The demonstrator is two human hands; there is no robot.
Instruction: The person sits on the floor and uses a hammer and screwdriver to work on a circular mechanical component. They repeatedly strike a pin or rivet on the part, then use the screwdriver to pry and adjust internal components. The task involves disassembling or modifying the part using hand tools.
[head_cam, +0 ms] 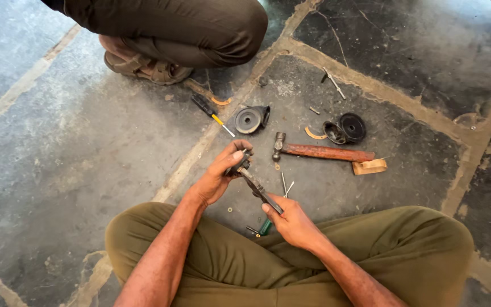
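The left hand [218,176] is closed around a small dark part [237,166], thumb and fingers wrapped over it. The right hand [291,223] is curled shut on the handle end of a dark tool [260,190]; the tool slants up toward 11 o'clock and its head meets the part in the left hand. Both sit just above the floor [58,148], in front of the person's crossed legs.

Counted on the floor: one hammer [322,152] with a reddish handle at 1 o'clock from the hands, lying flat, head toward the hands; one wood wedge [369,166] touching its handle end; one round cap [251,120] at 12 o'clock; two dark discs [346,128] side by side at 1 o'clock, beyond the hammer; one screwdriver [212,114] with a black and yellow grip at 11 o'clock; one green-handled driver [262,228] just under the right hand; two thin pins [286,185] beside the tool; two curved orange slivers, one near the discs [315,134], one by the screwdriver [221,102]; one long bolt [333,83] farther out at 1 o'clock.

A second person crouches at 11 o'clock, a sandal [143,66] on the floor.

Pale mortar seams cross the stone slabs. The slab at 9 o'clock is open; the parts crowd 12 to 2 o'clock.
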